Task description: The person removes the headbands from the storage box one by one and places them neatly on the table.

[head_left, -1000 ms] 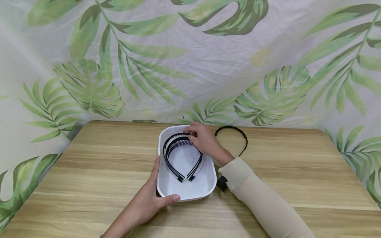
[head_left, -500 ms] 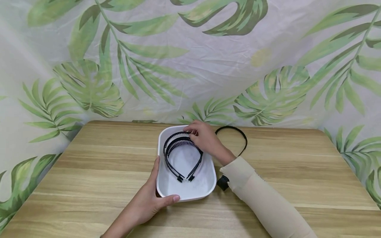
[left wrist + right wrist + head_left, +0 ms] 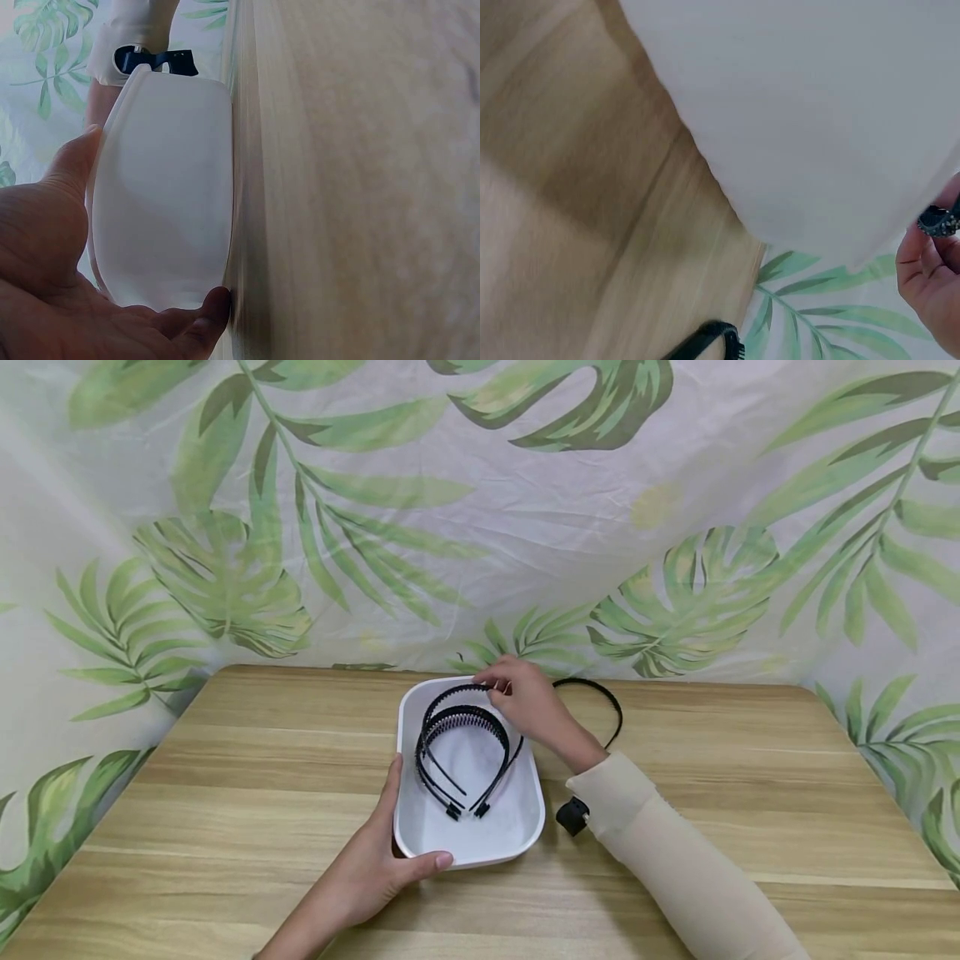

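Observation:
A white plastic bin (image 3: 532, 793) stands on the table with several toothed black headbands (image 3: 424, 777) nested inside. My left hand (image 3: 367, 864) holds its near left corner, thumb at the front rim and fingers along the left side. In the left wrist view the bin's outer wall (image 3: 161, 187) fills much of that hand's (image 3: 45, 300) span. Over the bin's far right part, my right hand (image 3: 528, 697) pinches one headband (image 3: 446, 693) by its arch, the ends hanging down into the bin. The right wrist view shows the pinched headband (image 3: 939, 223) close to the bin rim.
Another black headband (image 3: 617, 706) lies on the wooden table (image 3: 712, 752) to the right of the bin, partly behind the right forearm. A black wrist device (image 3: 573, 816) is at the right cuff. A leaf-print cloth (image 3: 525, 527) hangs behind the table's far edge.
My right hand has moved slightly right and up, drawing one headband away from the others in the bin. My left hand and the bin stay put.

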The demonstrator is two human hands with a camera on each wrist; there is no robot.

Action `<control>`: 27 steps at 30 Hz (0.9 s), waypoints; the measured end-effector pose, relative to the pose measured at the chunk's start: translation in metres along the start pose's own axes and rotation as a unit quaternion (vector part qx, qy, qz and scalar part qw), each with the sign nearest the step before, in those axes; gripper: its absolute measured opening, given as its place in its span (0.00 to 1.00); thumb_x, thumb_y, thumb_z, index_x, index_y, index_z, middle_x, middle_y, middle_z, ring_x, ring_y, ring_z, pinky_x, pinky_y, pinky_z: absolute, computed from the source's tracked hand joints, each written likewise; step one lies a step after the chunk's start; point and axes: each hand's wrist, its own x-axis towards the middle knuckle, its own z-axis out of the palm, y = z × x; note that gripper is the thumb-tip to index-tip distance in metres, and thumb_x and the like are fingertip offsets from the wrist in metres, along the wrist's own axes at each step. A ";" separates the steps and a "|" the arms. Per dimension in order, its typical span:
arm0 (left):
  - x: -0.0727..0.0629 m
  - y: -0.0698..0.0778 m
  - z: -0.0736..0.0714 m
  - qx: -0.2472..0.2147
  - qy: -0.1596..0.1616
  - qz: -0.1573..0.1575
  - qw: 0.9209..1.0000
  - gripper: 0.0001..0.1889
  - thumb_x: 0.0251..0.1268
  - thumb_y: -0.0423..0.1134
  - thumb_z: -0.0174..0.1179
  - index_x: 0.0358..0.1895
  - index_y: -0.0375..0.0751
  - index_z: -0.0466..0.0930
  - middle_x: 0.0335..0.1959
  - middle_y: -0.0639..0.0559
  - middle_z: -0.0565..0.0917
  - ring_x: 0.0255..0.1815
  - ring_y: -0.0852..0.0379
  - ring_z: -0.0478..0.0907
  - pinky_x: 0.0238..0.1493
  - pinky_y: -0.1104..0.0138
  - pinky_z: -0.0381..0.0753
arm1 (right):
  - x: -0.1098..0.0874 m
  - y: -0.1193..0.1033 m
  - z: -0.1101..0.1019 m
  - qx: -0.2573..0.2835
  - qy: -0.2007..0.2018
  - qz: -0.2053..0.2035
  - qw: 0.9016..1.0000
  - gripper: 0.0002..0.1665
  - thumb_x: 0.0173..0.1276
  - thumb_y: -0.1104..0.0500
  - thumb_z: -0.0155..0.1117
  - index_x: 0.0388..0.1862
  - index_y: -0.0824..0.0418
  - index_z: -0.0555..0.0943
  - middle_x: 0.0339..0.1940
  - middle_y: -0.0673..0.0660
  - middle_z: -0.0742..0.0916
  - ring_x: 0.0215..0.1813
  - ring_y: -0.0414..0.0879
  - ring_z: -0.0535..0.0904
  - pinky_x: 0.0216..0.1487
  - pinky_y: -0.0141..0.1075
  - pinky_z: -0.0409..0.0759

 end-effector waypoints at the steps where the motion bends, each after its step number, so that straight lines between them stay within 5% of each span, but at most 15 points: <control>1: 0.000 0.000 0.000 0.000 0.000 -0.002 1.000 0.72 0.55 0.52 0.80 0.86 0.54 0.24 0.89 0.50 0.38 0.86 0.46 0.49 0.82 0.49 0.50 | 0.000 0.000 -0.001 0.000 0.002 -0.002 1.000 0.17 0.68 0.75 0.62 0.52 0.66 0.90 0.43 0.61 0.88 0.41 0.50 0.82 0.44 0.36 0.82; 15: 0.001 -0.002 0.002 -0.002 0.002 0.003 1.000 0.72 0.55 0.52 0.80 0.86 0.57 0.25 0.89 0.51 0.39 0.86 0.47 0.51 0.81 0.59 0.52 | -0.004 0.014 -0.020 0.015 0.031 0.005 0.999 0.18 0.68 0.75 0.59 0.52 0.68 0.89 0.47 0.63 0.89 0.41 0.51 0.82 0.44 0.38 0.81; 22: 0.001 0.000 0.001 0.000 -0.001 -0.004 1.000 0.72 0.55 0.52 0.80 0.86 0.53 0.25 0.89 0.50 0.39 0.87 0.47 0.49 0.82 0.49 0.49 | -0.010 0.020 -0.033 0.016 0.035 0.025 0.999 0.19 0.70 0.75 0.58 0.53 0.66 0.89 0.56 0.63 0.88 0.43 0.52 0.82 0.44 0.38 0.80; 27: 0.001 0.000 0.001 -0.004 -0.003 -0.002 1.000 0.72 0.55 0.52 0.80 0.86 0.55 0.24 0.89 0.51 0.38 0.86 0.47 0.51 0.82 0.51 0.52 | -0.012 0.030 -0.044 0.016 0.042 0.036 0.998 0.20 0.69 0.75 0.58 0.55 0.66 0.89 0.56 0.64 0.88 0.44 0.53 0.82 0.43 0.37 0.79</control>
